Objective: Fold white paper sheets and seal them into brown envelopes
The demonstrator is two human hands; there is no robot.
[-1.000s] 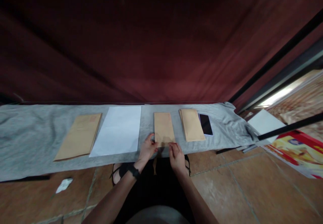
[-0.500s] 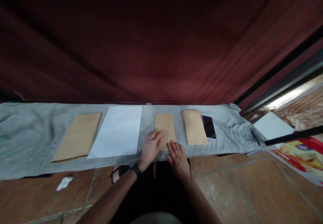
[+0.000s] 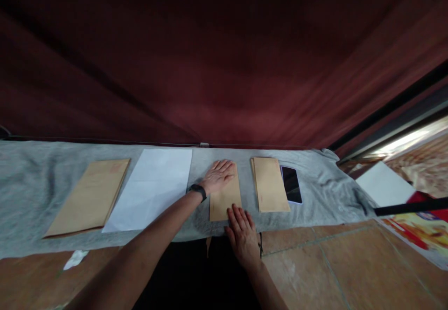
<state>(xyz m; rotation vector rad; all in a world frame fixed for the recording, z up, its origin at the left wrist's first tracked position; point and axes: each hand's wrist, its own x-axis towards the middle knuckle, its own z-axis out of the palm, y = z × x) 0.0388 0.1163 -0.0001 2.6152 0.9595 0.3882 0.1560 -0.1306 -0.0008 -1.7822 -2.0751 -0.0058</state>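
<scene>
A small brown paper envelope (image 3: 224,203) lies on the grey cloth (image 3: 315,207) in front of me. Flat across its far end rests my left hand (image 3: 217,176), fingers stretched out, covering that part; a dark band circles the wrist. My right hand (image 3: 242,233) touches the near right corner with its fingertips, fingers extended. To the right lies a stack of similar brown envelopes (image 3: 270,184). White paper (image 3: 150,189) is on the left, and beyond it sits a pile of larger brown envelopes (image 3: 89,196).
A phone (image 3: 291,185) lies right of the small envelopes, close to them. Dark red fabric (image 3: 217,67) hangs behind the cloth-covered surface. On the right are a dark metal bar (image 3: 409,207) and a printed red and yellow box (image 3: 423,230). A crumpled white tissue (image 3: 75,259) is on the tiled floor.
My left hand has slid from the near left side of the envelope to its far end, and flattened. My right hand stays at the near corner. The view has shifted slightly.
</scene>
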